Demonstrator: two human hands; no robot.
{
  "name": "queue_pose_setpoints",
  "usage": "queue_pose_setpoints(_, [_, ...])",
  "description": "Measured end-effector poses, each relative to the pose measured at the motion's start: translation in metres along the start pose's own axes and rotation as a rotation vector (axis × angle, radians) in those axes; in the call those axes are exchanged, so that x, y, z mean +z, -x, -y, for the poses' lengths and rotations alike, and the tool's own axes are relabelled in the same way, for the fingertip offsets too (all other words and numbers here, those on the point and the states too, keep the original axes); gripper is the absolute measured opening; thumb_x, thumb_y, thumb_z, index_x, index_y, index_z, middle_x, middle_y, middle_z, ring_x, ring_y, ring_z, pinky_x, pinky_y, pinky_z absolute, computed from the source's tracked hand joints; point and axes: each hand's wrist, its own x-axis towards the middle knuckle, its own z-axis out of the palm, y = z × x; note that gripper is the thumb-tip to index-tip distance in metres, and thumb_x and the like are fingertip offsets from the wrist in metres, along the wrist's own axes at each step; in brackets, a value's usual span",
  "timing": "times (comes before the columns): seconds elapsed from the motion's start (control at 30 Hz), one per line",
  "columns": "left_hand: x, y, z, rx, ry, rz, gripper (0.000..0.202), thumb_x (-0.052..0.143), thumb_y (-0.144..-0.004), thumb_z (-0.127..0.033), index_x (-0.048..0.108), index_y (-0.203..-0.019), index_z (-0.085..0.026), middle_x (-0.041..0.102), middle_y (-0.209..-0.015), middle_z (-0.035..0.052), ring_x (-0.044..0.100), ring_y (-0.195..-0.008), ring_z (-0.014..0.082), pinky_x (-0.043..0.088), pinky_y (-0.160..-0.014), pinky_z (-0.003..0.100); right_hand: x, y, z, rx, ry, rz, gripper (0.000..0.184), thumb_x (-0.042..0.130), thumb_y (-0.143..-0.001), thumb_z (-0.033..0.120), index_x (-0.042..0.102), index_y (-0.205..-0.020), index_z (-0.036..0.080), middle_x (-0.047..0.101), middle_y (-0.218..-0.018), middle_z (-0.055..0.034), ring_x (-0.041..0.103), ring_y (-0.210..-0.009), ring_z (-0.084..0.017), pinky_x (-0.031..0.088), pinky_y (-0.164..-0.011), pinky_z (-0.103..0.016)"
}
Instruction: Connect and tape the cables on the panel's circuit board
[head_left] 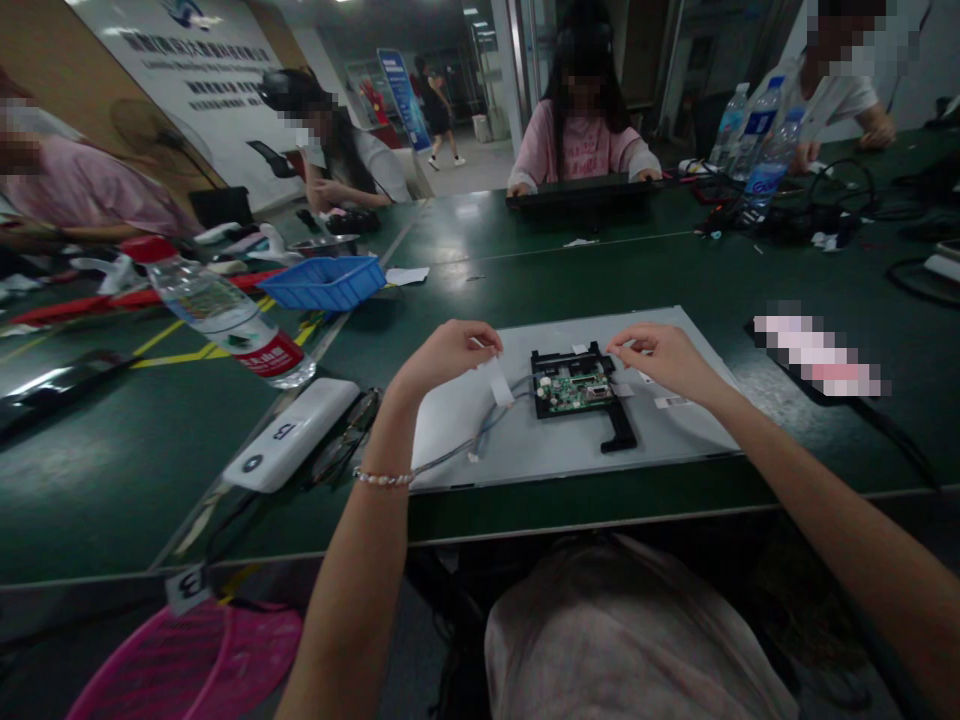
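Observation:
A grey metal panel point(675, 440) lies flat on the green table in front of me. On it sits a black bracket holding a small green circuit board point(576, 386), with a bundle of thin cables point(480, 430) running off to the left. My left hand point(442, 358) is curled, pinching a white flat ribbon strip point(496, 380) just left of the board. My right hand point(660, 358) is curled too, its fingertips pinching something small and white at the board's upper right corner.
A white power bank point(289, 435) and a lying water bottle point(225, 320) are to my left, with a blue tray point(322, 282) behind them. A pink basket point(187, 665) sits below the table edge. Other people sit across the table, beside upright bottles point(757, 135) and tangled cables point(825, 215).

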Motion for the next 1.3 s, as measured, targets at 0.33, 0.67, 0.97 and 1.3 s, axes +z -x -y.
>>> queue_pose_setpoints(0.33, [0.012, 0.02, -0.016, -0.069, -0.204, 0.048, 0.021, 0.05, -0.072, -0.02, 0.067, -0.084, -0.016, 0.07, -0.083, 0.003, 0.065, -0.076, 0.0155, 0.05, -0.067, 0.022, 0.004, 0.002, 0.007, -0.145, 0.05, 0.072, 0.02, 0.052, -0.087, 0.025, 0.07, -0.089, 0.018, 0.069, -0.094, -0.007, 0.063, -0.08, -0.017, 0.048, -0.062, -0.027])
queue_pose_setpoints(0.67, [0.029, 0.064, -0.034, -0.147, -0.417, -0.129, 0.029, 0.051, -0.081, -0.023, 0.063, -0.106, -0.016, 0.067, -0.107, 0.0076, 0.064, -0.093, 0.0213, 0.049, -0.087, 0.032, 0.033, 0.026, 0.065, -0.366, 0.242, 0.189, 0.034, 0.045, -0.092, 0.021, 0.058, -0.123, 0.015, 0.06, -0.126, -0.0113, 0.055, -0.116, -0.023, 0.045, -0.099, -0.039])
queue_pose_setpoints(0.97, [0.084, 0.101, -0.062, -0.245, -0.445, -0.394, 0.031, 0.038, -0.088, -0.012, 0.061, -0.108, -0.019, 0.068, -0.104, 0.0075, 0.064, -0.096, 0.0219, 0.048, -0.089, 0.033, 0.09, 0.046, 0.109, -0.522, 0.364, 0.285, 0.035, 0.038, -0.096, 0.024, 0.057, -0.123, 0.009, 0.06, -0.128, -0.0166, 0.049, -0.125, -0.025, 0.027, -0.111, -0.049])
queue_pose_setpoints(1.3, [0.099, 0.099, -0.054, -0.408, -0.427, -0.341, 0.029, 0.041, -0.093, -0.02, 0.056, -0.118, -0.017, 0.07, -0.097, 0.0099, 0.067, -0.087, 0.0249, 0.049, -0.076, 0.032, 0.105, 0.065, 0.104, -0.429, 0.315, 0.3, 0.055, 0.049, -0.091, 0.041, 0.048, -0.133, 0.004, 0.053, -0.135, -0.0216, 0.045, -0.129, -0.027, 0.024, -0.114, -0.048])
